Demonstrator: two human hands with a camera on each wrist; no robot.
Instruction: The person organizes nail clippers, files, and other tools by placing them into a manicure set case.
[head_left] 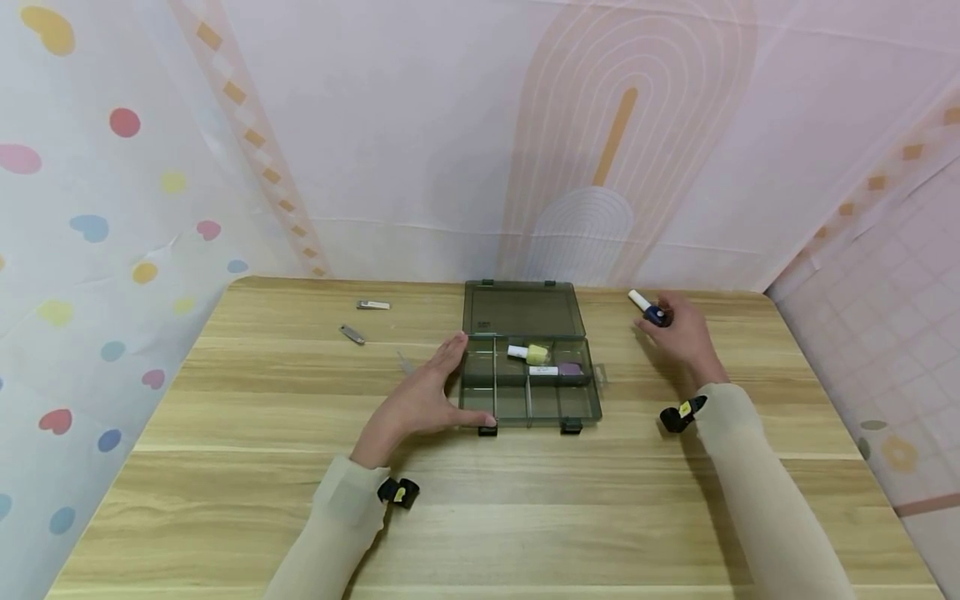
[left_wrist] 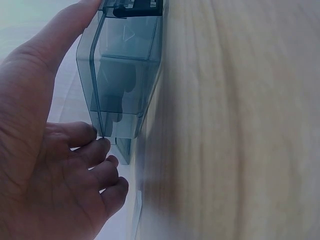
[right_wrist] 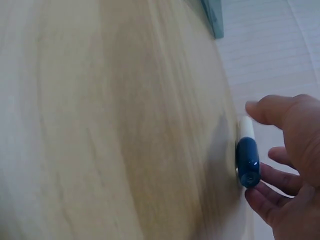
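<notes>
A dark see-through compartment box (head_left: 525,400) lies open mid-table with its lid (head_left: 522,308) laid back. Inside are a yellow bottle (head_left: 534,353) and a purple bottle (head_left: 564,369), both white-capped. My left hand (head_left: 423,400) rests flat against the box's left wall (left_wrist: 125,85), fingers straight and thumb along the front edge. To the right of the box, a blue bottle with a white cap (head_left: 651,312) lies on the table. My right hand (head_left: 678,333) curls round this blue bottle (right_wrist: 248,162), fingers under it and thumb just above the cap.
Two small metal pieces (head_left: 373,305) (head_left: 352,334) lie at the back left of the wooden table (head_left: 480,517). A small clear item (head_left: 405,363) sits near my left fingertips. Patterned sheets wall in the table on three sides.
</notes>
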